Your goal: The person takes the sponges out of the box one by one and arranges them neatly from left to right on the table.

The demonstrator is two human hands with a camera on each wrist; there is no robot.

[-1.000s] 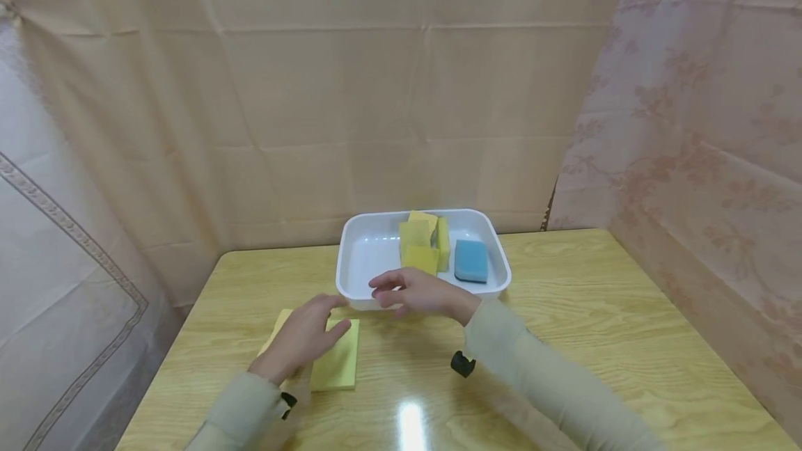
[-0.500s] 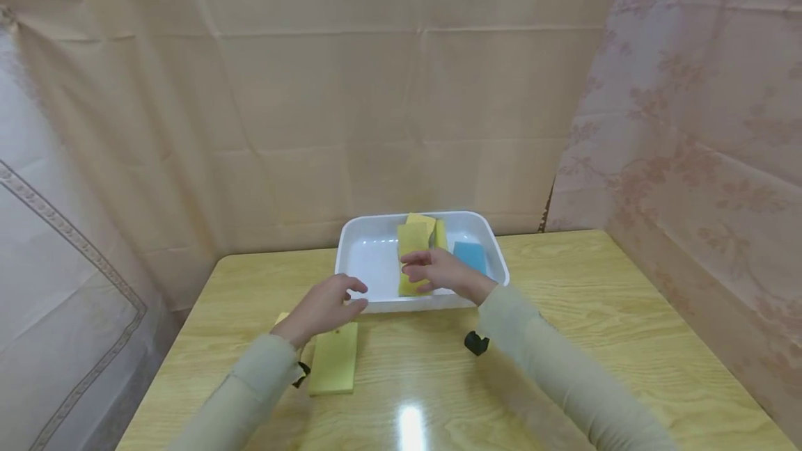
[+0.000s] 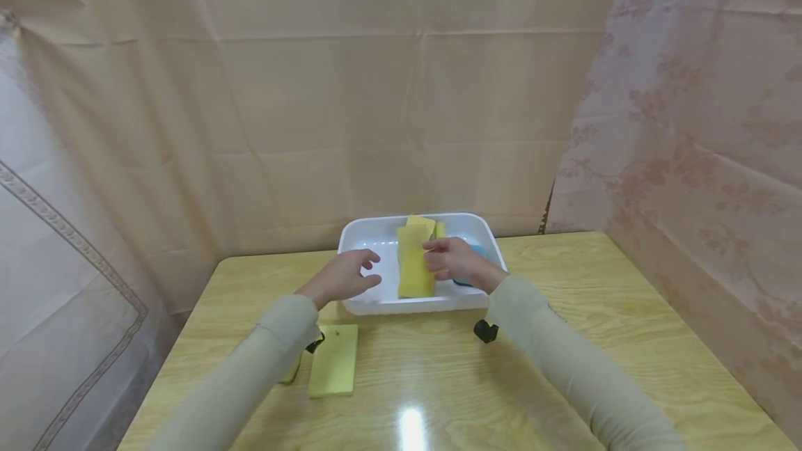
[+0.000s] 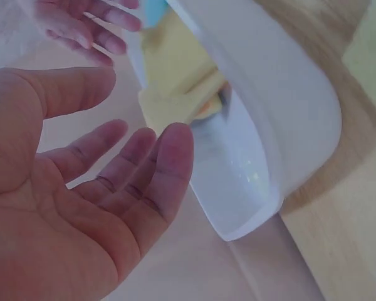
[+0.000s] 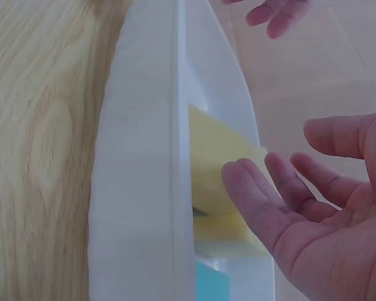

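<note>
Both hands hover over a white tray [image 3: 376, 306] at the back of the table. In the head view my left hand [image 3: 341, 275] is above the tray's left part, thumb and fingers apart, holding nothing. To the right, my right hand [image 3: 460, 261] hangs beside the yellow sponges [image 3: 413, 263] that lie in the tray's middle. Its fingers are loosely bent and hold nothing; whether they touch the sponges I cannot tell. A blue sponge [image 5: 212, 283] is in the tray too, mostly hidden behind the right hand in the head view.
On the table [image 3: 413, 367] in front of the tray lies a flat yellow sponge [image 3: 334, 360]. Another yellow piece [image 3: 292, 371] beside it is mostly covered by the left forearm. A beige curtain [image 3: 376, 124] hangs behind the table, with patterned cloth [image 3: 708, 124] at the right.
The left hand has moved up and right, from above the yellow sponges on the table to over the tray. My right hand has shifted right, uncovering the front of the yellow sponges and covering the blue one.
</note>
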